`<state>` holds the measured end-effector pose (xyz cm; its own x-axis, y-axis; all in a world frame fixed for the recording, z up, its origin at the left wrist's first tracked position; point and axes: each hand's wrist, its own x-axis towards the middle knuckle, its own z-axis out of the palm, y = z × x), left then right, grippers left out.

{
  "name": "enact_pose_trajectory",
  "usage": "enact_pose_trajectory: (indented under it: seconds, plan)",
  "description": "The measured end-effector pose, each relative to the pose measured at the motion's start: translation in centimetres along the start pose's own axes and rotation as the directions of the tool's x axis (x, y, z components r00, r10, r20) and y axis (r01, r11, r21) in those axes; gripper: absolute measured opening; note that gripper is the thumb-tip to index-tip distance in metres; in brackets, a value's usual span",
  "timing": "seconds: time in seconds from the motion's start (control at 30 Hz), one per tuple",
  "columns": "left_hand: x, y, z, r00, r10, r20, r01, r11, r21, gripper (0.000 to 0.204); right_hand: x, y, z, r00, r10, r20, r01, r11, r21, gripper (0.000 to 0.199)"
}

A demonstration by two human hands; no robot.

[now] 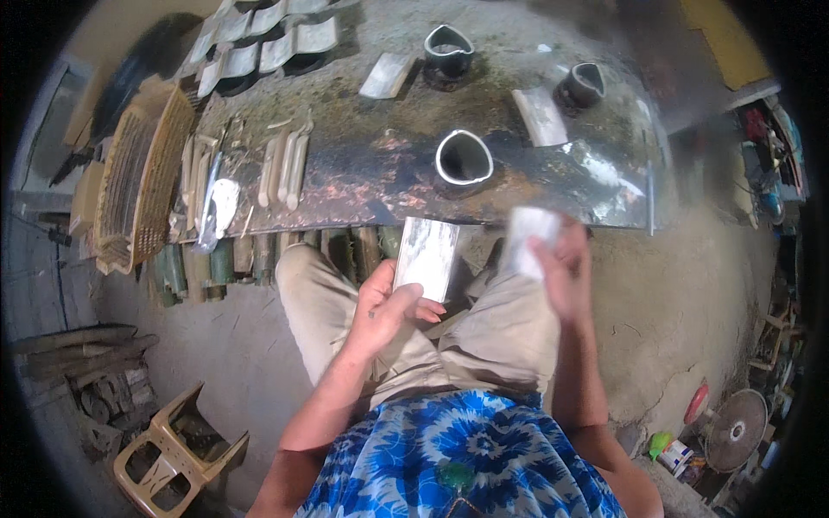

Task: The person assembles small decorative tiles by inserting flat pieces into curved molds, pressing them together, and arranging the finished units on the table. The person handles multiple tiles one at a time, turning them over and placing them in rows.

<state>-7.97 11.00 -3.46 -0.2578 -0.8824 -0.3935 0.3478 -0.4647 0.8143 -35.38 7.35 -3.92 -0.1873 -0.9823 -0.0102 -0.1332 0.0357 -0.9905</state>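
Note:
Above my lap, my left hand (389, 302) grips a pale rectangular slab (427, 259) with streaky whitish-grey marks, thumb across its lower end. To the right, my right hand (563, 263) is closed on another whitish-grey flat piece (528, 240); hand and piece are smeared by motion. The two pieces are apart. Just beyond, on the dark worn table, stands a dark cup-shaped vessel (464, 164) with a pale pointed rim. Two similar vessels (448, 53) (580, 86) stand farther back, each beside a pale slab (387, 76) (540, 117).
Curved pale pieces (298, 43) stand in rows at the table's far left. Slim pale sticks (285, 164) and a woven basket (142, 173) are nearer. Bamboo-like poles (220, 263) lie below the table edge. A plastic stool (177, 449) is lower left, a fan (734, 430) lower right.

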Motion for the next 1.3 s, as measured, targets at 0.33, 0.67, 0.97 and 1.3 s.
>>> enact_pose_trajectory:
  seconds: [0.33, 0.67, 0.97, 1.3]
  plan:
    - [-1.3, 1.7, -3.0, 0.937, 0.255, -0.239, -0.161, 0.921, 0.354, 0.019, 10.7, 0.3, -4.8, 0.998, 0.038, 0.054, 0.003, 0.788, -0.616, 0.033]
    - [-0.9, 3.1, -4.0, 0.912, 0.13, -0.39, -0.16, 0.986, -0.047, 0.022, 8.2, -1.6, 3.1, 0.934, -0.09, 0.345, 0.129, 0.988, -0.091, 0.087]
    - [-1.0, 4.6, -4.5, 0.876, -0.111, -0.47, 0.042, 0.987, -0.154, 0.041, 8.5, -2.6, 8.6, 0.885, -0.165, 0.436, 0.184, 0.983, -0.003, 0.074]
    - [0.5, 9.7, -5.4, 0.957, 0.2, -0.21, -0.119, 0.931, 0.345, 0.036, 6.4, -2.3, 10.3, 0.875, -0.171, 0.454, 0.143, 0.985, 0.096, 0.079]
